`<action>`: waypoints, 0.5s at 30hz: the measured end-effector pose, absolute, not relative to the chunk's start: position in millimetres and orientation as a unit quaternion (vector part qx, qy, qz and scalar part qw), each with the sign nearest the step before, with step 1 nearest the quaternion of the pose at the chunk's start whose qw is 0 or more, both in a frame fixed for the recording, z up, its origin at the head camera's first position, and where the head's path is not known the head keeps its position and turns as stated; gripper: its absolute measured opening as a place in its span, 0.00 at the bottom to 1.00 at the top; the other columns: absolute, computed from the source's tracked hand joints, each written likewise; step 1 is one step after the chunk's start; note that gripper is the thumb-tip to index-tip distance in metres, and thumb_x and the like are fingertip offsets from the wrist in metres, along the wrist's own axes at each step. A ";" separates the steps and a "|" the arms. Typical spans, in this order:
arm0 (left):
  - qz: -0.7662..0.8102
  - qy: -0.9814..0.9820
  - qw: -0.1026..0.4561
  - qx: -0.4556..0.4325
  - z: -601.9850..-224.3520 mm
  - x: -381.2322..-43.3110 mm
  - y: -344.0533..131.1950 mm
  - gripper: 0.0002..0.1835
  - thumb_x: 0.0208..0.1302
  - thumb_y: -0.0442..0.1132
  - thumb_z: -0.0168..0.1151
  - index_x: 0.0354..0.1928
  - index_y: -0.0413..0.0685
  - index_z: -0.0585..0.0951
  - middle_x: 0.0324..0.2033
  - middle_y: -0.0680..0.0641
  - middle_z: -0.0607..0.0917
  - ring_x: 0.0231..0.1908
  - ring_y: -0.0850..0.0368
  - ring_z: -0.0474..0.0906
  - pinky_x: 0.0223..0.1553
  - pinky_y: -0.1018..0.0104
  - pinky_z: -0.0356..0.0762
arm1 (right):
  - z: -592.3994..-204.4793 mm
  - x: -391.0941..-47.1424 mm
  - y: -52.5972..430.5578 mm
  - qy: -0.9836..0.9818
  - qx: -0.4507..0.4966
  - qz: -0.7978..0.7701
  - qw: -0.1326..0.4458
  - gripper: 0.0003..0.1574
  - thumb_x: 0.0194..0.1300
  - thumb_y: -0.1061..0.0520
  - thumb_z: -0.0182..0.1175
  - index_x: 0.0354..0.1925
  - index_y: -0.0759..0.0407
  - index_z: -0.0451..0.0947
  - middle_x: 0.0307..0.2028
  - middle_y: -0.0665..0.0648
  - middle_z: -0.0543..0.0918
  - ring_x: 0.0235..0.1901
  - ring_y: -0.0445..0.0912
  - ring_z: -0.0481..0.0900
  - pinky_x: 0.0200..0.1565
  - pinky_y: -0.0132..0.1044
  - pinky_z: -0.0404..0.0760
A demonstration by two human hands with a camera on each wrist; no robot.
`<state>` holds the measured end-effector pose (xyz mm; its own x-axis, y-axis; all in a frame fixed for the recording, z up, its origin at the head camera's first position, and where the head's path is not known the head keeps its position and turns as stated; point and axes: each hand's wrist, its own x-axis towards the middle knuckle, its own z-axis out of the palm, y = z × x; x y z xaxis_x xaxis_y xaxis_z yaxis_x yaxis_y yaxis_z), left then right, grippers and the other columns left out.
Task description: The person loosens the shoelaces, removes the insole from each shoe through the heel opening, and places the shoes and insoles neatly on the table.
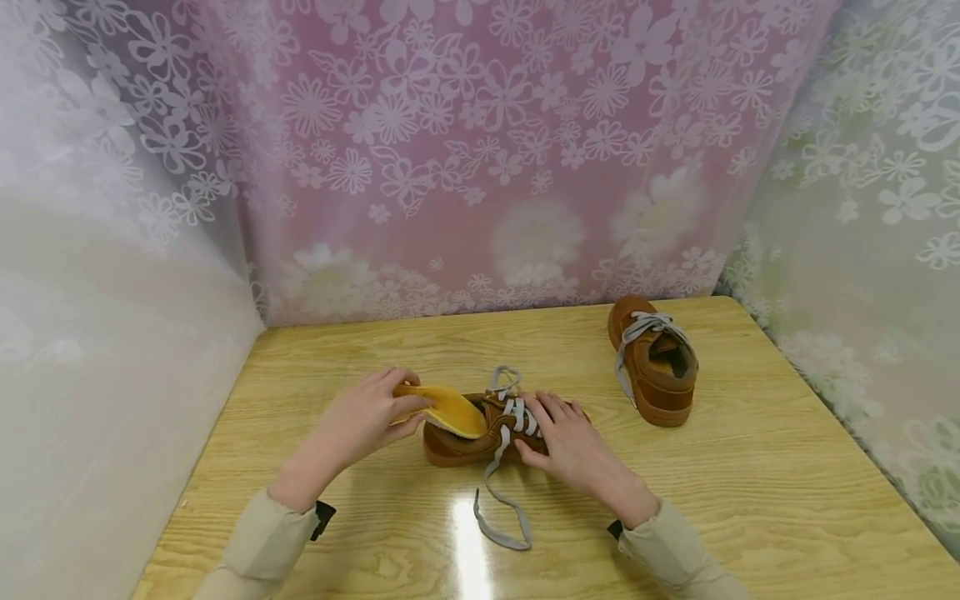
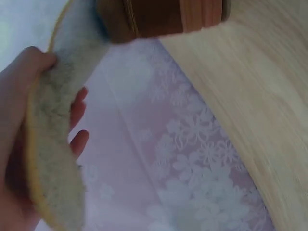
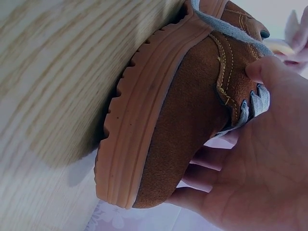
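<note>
A yellow insole [image 1: 448, 408] with a pale grey fuzzy underside [image 2: 57, 110] is partly inside the opening of a brown suede shoe [image 1: 450, 450]. My left hand [image 1: 367, 421] pinches the insole's outer end between thumb and fingers, left of the shoe's heel. Over the toe and laces lies my right hand [image 1: 573, 446], its thumb on the near side and its fingers on the far side, gripping the shoe [image 3: 178, 125]. A grey lace [image 1: 501, 500] hangs loose from the shoe onto the table, and a loop of it stands up behind.
A second brown shoe [image 1: 656, 367] with grey laces stands at the back right of the wooden table [image 1: 330, 350]. Flowered curtains [image 1: 480, 167] hang along the back and both sides. Glare lies on the table's front part.
</note>
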<state>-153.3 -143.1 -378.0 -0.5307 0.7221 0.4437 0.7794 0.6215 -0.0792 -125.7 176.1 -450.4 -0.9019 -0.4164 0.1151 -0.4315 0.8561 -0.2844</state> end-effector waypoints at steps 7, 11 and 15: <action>-0.134 -0.891 0.301 -0.313 -374.2 -158.8 -158.6 0.13 0.62 0.43 0.74 0.49 0.51 0.89 0.48 0.39 0.82 0.44 0.44 0.80 0.29 0.56 0.82 | -451.0 -127.7 177.4 -0.963 0.219 0.150 0.038 0.44 0.73 0.39 0.58 0.76 0.58 0.61 0.69 0.70 0.69 0.70 0.65 0.65 0.67 0.66 0.64; -0.149 -0.906 0.315 -0.240 -386.2 -160.3 -157.1 0.16 0.62 0.44 0.74 0.50 0.47 0.89 0.49 0.35 0.81 0.43 0.40 0.80 0.26 0.52 0.82 | -451.4 -127.2 176.3 -0.963 0.222 0.151 0.035 0.44 0.73 0.39 0.58 0.76 0.58 0.61 0.69 0.69 0.69 0.70 0.65 0.65 0.67 0.66 0.63; -0.148 -0.928 0.305 -0.155 -401.8 -166.5 -154.1 0.18 0.63 0.44 0.73 0.50 0.41 0.88 0.48 0.33 0.80 0.42 0.38 0.80 0.27 0.48 0.82 | -451.4 -126.4 174.7 -0.962 0.221 0.154 0.035 0.43 0.73 0.39 0.58 0.75 0.59 0.62 0.69 0.69 0.69 0.70 0.65 0.65 0.67 0.66 0.63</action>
